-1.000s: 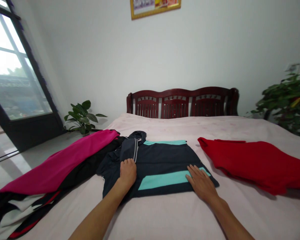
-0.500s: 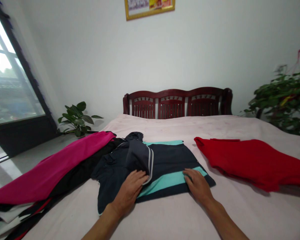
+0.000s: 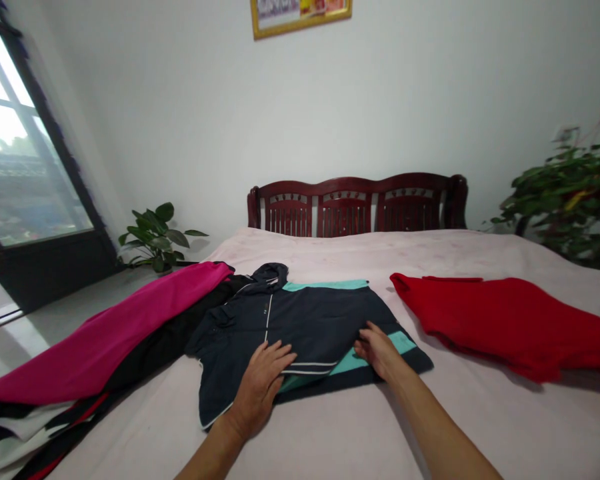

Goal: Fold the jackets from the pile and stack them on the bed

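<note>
A navy jacket (image 3: 310, 317) with turquoise panels and white piping lies folded on the bed in front of me. A navy section with two white stripes is laid across its front, over part of the turquoise band. My left hand (image 3: 263, 380) rests flat on the jacket near those stripes, fingers stretched out. My right hand (image 3: 379, 350) is at the right end of the folded section, over the turquoise band. Its fingers are slightly bent and apart, touching the navy cloth; I see no firm grip.
A red garment (image 3: 500, 323) lies folded to the right on the pink bedsheet (image 3: 330, 443). To the left are a magenta garment (image 3: 145, 323) and black, white and red clothing (image 3: 35, 430). Behind stand a dark wooden headboard (image 3: 345, 207) and a potted plant (image 3: 155, 233).
The navy section that was folded up over the left part of the jacket now lies flat to the right. My right hand has shifted slightly left and up onto it; my left hand stays nearly in place.
</note>
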A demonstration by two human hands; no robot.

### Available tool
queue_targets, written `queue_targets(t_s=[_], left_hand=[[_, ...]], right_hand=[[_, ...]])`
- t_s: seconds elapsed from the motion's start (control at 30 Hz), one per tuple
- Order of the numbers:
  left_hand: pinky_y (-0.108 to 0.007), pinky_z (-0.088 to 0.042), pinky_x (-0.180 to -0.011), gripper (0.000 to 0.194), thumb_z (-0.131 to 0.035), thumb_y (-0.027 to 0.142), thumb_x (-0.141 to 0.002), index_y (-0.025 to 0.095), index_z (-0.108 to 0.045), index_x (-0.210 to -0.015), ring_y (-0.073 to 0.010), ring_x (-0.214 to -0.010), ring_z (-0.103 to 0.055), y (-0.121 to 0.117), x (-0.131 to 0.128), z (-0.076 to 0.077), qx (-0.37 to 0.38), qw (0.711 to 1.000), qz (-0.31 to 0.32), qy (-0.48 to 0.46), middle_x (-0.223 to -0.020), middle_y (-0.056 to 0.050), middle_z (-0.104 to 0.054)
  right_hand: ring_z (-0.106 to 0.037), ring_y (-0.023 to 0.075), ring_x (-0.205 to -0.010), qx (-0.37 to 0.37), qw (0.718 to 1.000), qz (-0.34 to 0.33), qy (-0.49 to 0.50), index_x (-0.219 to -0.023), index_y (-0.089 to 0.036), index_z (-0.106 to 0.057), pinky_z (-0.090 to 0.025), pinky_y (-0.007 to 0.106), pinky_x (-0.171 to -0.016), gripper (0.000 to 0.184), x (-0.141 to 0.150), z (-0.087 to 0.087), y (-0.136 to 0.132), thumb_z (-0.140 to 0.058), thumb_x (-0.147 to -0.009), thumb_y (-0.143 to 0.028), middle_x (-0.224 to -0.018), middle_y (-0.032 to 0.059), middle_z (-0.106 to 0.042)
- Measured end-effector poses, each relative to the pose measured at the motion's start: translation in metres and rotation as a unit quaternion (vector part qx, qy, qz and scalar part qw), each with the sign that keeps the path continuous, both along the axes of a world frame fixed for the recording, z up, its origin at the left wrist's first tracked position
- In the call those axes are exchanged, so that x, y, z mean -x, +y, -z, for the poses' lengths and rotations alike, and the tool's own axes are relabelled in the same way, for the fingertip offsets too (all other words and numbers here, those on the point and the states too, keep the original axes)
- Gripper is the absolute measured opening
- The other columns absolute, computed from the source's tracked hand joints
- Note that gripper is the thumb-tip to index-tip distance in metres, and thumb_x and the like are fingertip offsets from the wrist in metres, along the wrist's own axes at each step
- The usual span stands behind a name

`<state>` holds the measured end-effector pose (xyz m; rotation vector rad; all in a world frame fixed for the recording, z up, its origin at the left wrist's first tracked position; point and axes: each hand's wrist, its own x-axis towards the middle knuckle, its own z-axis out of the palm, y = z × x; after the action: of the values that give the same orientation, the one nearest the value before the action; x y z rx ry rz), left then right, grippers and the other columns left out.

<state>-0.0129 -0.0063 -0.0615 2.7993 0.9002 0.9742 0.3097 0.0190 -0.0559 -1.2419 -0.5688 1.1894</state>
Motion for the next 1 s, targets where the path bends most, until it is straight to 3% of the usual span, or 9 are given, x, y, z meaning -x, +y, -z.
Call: queue_targets(t_s=[0.1,0.27,0.4,0.57,0.67,0.73,0.87,0.93,1.0], left_hand=[[-0.053,-0.028,-0.118,0.047,-0.042,0.019,-0.098,0.032,-0.045,-0.143,-0.0211,-0.141,-0.039,0.001,0.002,0.002,0.005,1.000,0.003,0.005,-0.145,-0.003,-0.054],[-0.053,-0.027,-0.119,0.046,-0.044,0.019,-0.097,0.032,-0.047,-0.141,-0.0215,-0.142,-0.038,0.002,0.001,0.002,0.011,1.000,-0.010,0.012,-0.145,-0.003,-0.053],[-0.054,-0.023,-0.120,0.055,-0.050,0.015,-0.090,0.033,-0.046,-0.142,-0.0231,-0.144,-0.034,-0.004,0.000,0.000,0.009,0.999,-0.044,0.013,-0.150,-0.003,-0.047],[-0.055,-0.023,-0.119,0.090,-0.066,0.018,-0.075,0.028,-0.023,-0.154,-0.0294,-0.147,-0.026,-0.014,0.011,0.008,0.054,0.986,-0.159,-0.003,-0.159,-0.009,-0.030],[-0.053,-0.027,-0.118,0.098,-0.073,0.024,-0.072,0.026,-0.022,-0.155,-0.0307,-0.146,-0.027,-0.015,0.025,0.015,0.114,0.977,-0.179,0.007,-0.159,-0.010,-0.031],[-0.053,-0.029,-0.117,0.098,-0.075,0.026,-0.070,0.027,-0.024,-0.155,-0.0311,-0.145,-0.030,-0.014,0.034,0.017,0.147,0.975,-0.166,0.013,-0.158,-0.010,-0.034],[-0.051,-0.035,-0.114,0.078,-0.068,0.034,-0.081,0.026,-0.034,-0.151,-0.0300,-0.138,-0.042,-0.015,0.045,0.012,0.181,0.973,-0.139,-0.014,-0.150,-0.012,-0.046],[-0.046,-0.040,-0.111,0.053,-0.052,0.037,-0.093,0.026,-0.045,-0.144,-0.0254,-0.131,-0.050,-0.017,0.048,0.006,0.193,0.970,-0.146,-0.038,-0.142,-0.010,-0.055],[-0.041,-0.046,-0.105,0.038,-0.042,0.038,-0.098,0.026,-0.058,-0.130,-0.0214,-0.120,-0.059,-0.019,0.050,-0.001,0.196,0.966,-0.161,-0.051,-0.128,-0.007,-0.064]], right_hand=[[-0.057,0.0101,-0.053,0.013,1.000,0.020,-0.004,-0.123,-0.029,-0.043,-0.043,0.018,-0.043,0.052,-0.009,-0.005,0.015,-0.059,-0.076,-0.012,-0.071,-0.0051,-0.059],[-0.052,0.0107,-0.047,0.015,0.998,-0.038,-0.056,-0.090,-0.021,-0.057,-0.032,0.018,-0.038,0.026,-0.018,-0.016,0.026,-0.070,-0.069,-0.014,-0.057,-0.0048,-0.056],[-0.059,0.0126,-0.060,-0.043,0.991,-0.062,-0.106,-0.082,-0.021,-0.059,-0.043,0.021,-0.050,0.028,-0.019,-0.026,0.023,-0.079,-0.063,-0.026,-0.070,-0.0011,-0.066],[-0.065,0.0183,-0.081,-0.127,0.977,-0.032,-0.167,-0.095,-0.022,-0.062,-0.050,0.028,-0.069,0.038,-0.028,-0.046,0.017,-0.071,-0.065,-0.044,-0.091,0.0019,-0.071],[-0.063,0.0187,-0.079,-0.138,0.965,0.020,-0.223,-0.097,-0.022,-0.061,-0.049,0.030,-0.071,0.039,-0.041,-0.056,0.014,-0.063,-0.067,-0.048,-0.087,0.0003,-0.070],[-0.060,0.0188,-0.076,-0.113,0.952,0.056,-0.278,-0.082,-0.023,-0.059,-0.046,0.029,-0.069,0.029,-0.051,-0.056,0.011,-0.065,-0.064,-0.045,-0.073,-0.0021,-0.064],[-0.055,0.0209,-0.069,-0.018,0.920,0.083,-0.382,-0.054,-0.024,-0.047,-0.041,0.030,-0.066,0.030,-0.069,-0.036,0.000,-0.076,-0.052,-0.033,-0.048,-0.0044,-0.045],[-0.056,0.0222,-0.069,0.018,0.910,0.071,-0.408,-0.056,-0.024,-0.053,-0.042,0.032,-0.067,0.029,-0.077,-0.025,-0.005,-0.076,-0.058,-0.041,-0.050,-0.0023,-0.050],[-0.061,0.0233,-0.076,0.031,0.908,0.048,-0.414,-0.069,-0.023,-0.062,-0.045,0.033,-0.070,0.028,-0.084,-0.018,-0.007,-0.065,-0.073,-0.051,-0.065,0.0025,-0.064]])
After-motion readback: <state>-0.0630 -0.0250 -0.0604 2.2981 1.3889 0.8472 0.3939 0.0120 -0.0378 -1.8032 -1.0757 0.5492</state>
